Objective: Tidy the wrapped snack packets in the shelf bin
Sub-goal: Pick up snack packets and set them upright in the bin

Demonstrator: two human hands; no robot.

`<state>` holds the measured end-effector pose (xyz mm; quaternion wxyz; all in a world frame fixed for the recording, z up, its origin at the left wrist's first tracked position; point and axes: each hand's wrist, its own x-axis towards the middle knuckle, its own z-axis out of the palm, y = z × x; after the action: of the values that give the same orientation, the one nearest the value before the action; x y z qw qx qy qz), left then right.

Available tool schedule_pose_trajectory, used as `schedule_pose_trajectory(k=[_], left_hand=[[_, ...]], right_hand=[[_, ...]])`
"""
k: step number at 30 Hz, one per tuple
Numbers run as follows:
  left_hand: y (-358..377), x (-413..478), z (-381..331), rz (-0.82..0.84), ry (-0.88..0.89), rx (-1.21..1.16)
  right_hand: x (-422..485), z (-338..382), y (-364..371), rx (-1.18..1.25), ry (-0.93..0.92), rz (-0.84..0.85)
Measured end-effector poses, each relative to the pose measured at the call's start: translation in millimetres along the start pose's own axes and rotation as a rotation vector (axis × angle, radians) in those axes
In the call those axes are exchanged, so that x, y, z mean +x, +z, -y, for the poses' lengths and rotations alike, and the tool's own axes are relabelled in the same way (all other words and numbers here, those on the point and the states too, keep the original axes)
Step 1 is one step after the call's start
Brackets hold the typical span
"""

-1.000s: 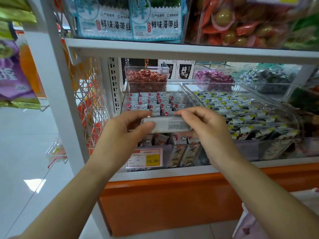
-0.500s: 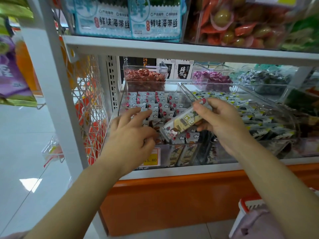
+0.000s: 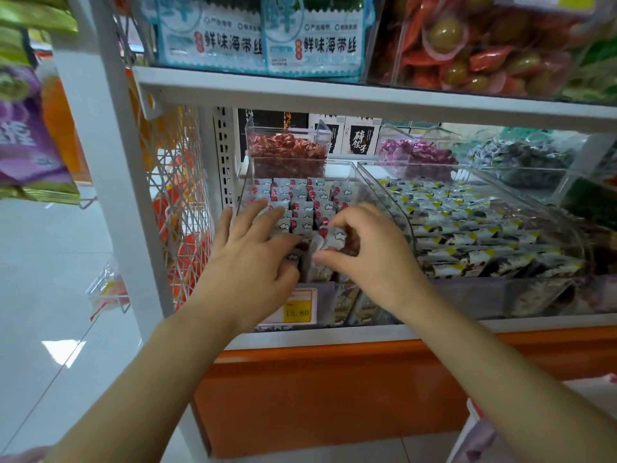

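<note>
Pinching a packet [image 3: 329, 241], right hand [image 3: 370, 262] could topple rows [image 3: 302, 208] in the shelf bin [image 3: 340, 163]; left hand [image 3: 247, 262], apparently flat, braces them.

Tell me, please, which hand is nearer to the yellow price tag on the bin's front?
Left. The left hand lies just above the price tag, its wrist covering the tag's left edge; the right hand is farther up and to the right, pinching a packet.
</note>
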<state>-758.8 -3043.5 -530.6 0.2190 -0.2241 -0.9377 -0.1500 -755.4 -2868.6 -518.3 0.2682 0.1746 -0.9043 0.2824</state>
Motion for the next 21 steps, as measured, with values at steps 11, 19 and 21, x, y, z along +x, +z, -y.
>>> schedule_pose_trajectory(k=[11, 19, 21], left_hand=[[-4, -2, 6, 0.012, -0.021, -0.041], [-6, -2, 5, -0.023, -0.027, -0.092], [-7, -1, 5, -0.056, -0.027, -0.105]], right_hand=[[11, 0, -4, -0.153, -0.037, 0.085], [42, -4, 10, -0.337, -0.038, 0.348], [44, -3, 11, -0.322, -0.062, 0.336]])
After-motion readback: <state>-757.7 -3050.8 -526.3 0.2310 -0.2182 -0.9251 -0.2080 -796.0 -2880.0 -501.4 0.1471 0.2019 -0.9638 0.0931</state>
